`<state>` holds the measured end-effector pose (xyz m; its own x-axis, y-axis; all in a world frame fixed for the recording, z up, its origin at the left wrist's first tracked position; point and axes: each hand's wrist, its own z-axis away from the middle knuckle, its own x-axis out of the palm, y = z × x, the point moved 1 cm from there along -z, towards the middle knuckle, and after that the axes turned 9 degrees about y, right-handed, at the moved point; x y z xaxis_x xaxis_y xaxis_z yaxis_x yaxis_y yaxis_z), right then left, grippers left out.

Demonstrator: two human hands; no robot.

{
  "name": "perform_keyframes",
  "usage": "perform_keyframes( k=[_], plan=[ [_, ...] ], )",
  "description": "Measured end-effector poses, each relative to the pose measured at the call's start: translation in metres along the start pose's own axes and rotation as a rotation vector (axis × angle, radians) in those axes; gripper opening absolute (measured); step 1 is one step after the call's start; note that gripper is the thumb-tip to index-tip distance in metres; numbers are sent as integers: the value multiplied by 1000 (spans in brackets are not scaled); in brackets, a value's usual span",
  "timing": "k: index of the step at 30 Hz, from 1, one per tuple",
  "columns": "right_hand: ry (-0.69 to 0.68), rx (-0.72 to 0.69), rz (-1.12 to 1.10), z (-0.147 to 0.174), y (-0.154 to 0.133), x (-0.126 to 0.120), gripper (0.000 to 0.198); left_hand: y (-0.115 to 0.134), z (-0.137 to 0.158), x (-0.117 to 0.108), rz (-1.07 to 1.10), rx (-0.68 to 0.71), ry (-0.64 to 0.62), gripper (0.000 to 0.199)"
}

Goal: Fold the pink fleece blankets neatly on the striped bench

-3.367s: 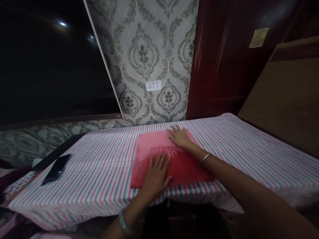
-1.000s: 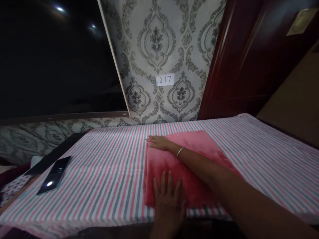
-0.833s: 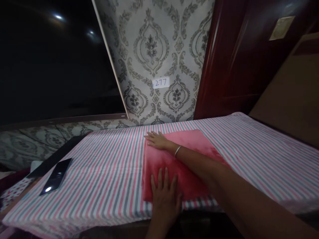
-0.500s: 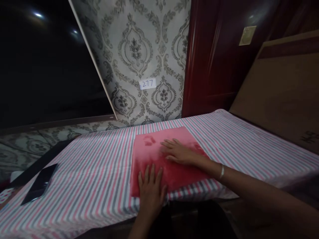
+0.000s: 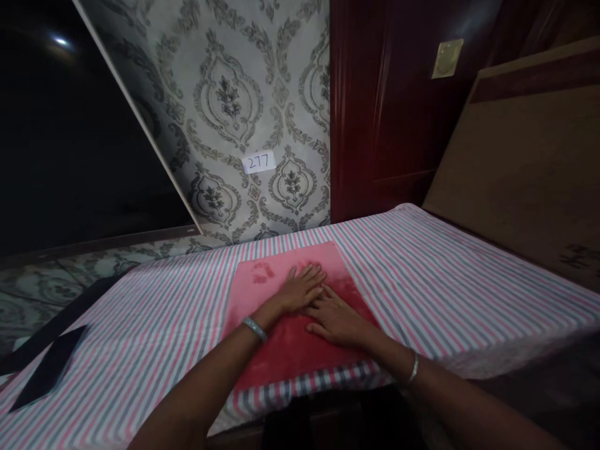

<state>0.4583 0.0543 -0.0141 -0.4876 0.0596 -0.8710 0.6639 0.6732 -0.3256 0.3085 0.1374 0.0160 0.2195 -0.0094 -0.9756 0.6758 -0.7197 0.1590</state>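
Observation:
A folded piece of red plush cloth (image 5: 300,356) lies flat near the front edge of the table, its nap brushed into lighter and darker patches. My left hand (image 5: 302,289) rests palm down on its middle, fingers stretched out toward the far right. Just beside and nearer to me, my right hand (image 5: 335,317) also lies flat on the cloth, its fingertips meeting or slipping under the left hand; which of these I cannot tell. Neither hand grips anything. Each wrist wears a bracelet.
A striped tablecloth (image 5: 422,287) covers the table. A dark phone (image 5: 49,369) lies at the left. Behind stand a large black screen (image 5: 84,137) and a patterned wall with a paper label (image 5: 259,162) reading 277. A cardboard box (image 5: 529,162) is at the right.
My left hand has moved from the cloth's near left edge up to its middle, beside my right hand. My right hand stays on the cloth. The camera view has shifted slightly.

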Motion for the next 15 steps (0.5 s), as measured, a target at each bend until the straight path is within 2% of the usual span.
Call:
perform_keyframes(
  k=[4,8,15],
  plan=[
    [1,-4,-35,0,1,-2,56,-31,-33,4,-48,-135,15,55],
    [-15,13,-76,0,4,0,58,-45,-56,4,-44,-310,-17,65],
    [-9,24,-126,0,5,-2,59,-52,-64,15,-77,-331,68,68]
  ],
)
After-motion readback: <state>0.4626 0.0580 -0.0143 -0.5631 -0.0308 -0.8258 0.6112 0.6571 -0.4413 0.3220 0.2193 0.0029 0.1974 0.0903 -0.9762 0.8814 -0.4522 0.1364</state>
